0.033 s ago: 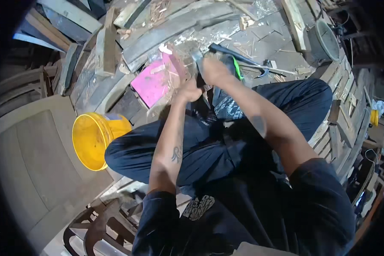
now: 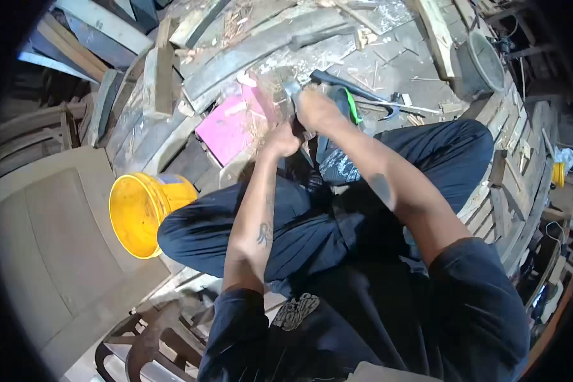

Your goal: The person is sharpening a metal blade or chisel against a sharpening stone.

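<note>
Close in front of my crossed legs, both hands work side by side. My left hand (image 2: 282,140) is closed, its fingers curled round something that is mostly hidden. My right hand (image 2: 318,109) is wrapped round a tool with a grey metal head (image 2: 291,89); motion blur hides its exact kind. To the left of both hands lies a pink flat-sided piece (image 2: 225,130), with wood shavings beside it. A long black tool with a hooked end (image 2: 356,91) rests beyond my right hand, near a bright green strip (image 2: 353,107).
A yellow bucket (image 2: 132,219) lies tipped by my left knee, next to a beige panel (image 2: 76,235). Timber beams (image 2: 254,54) and scattered splinters cover the floor ahead. A grey bucket (image 2: 484,63) stands far right, above wooden slats (image 2: 512,172).
My right hand and the metal head have shifted slightly left. The whole view has moved a little; my left hand stays closed in nearly the same place.
</note>
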Demonstrator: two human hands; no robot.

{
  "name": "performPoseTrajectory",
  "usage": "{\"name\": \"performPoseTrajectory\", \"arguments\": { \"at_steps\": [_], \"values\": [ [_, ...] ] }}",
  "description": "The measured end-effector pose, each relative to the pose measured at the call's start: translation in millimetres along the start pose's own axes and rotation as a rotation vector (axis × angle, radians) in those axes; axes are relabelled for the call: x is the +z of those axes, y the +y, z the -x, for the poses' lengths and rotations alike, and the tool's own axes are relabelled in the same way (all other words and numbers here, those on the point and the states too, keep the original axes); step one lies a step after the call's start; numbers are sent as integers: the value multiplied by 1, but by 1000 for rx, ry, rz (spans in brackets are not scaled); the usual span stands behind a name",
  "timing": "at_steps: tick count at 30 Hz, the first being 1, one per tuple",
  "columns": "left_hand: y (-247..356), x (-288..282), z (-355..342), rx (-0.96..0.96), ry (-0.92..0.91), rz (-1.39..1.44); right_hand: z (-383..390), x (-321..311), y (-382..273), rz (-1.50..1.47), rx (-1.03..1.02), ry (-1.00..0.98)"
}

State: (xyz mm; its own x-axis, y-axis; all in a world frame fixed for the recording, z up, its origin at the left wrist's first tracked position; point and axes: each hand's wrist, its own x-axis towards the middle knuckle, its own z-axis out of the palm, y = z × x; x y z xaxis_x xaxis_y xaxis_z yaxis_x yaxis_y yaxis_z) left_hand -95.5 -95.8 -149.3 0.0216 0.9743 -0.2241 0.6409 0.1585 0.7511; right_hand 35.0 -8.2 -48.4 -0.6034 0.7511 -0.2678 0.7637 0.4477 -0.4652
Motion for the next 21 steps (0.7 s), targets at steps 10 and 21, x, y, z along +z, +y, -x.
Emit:
{"name": "performPoseTrajectory", "arguments": {
  "at_steps": [10, 21],
  "values": [
    [-10, 6, -2, -41, -1, -29, 16, 11, 4, 49, 71, -147],
    [-1, 13, -1, -129, 1, -119, 35, 10, 16, 103, 64, -247]
  ]
}}
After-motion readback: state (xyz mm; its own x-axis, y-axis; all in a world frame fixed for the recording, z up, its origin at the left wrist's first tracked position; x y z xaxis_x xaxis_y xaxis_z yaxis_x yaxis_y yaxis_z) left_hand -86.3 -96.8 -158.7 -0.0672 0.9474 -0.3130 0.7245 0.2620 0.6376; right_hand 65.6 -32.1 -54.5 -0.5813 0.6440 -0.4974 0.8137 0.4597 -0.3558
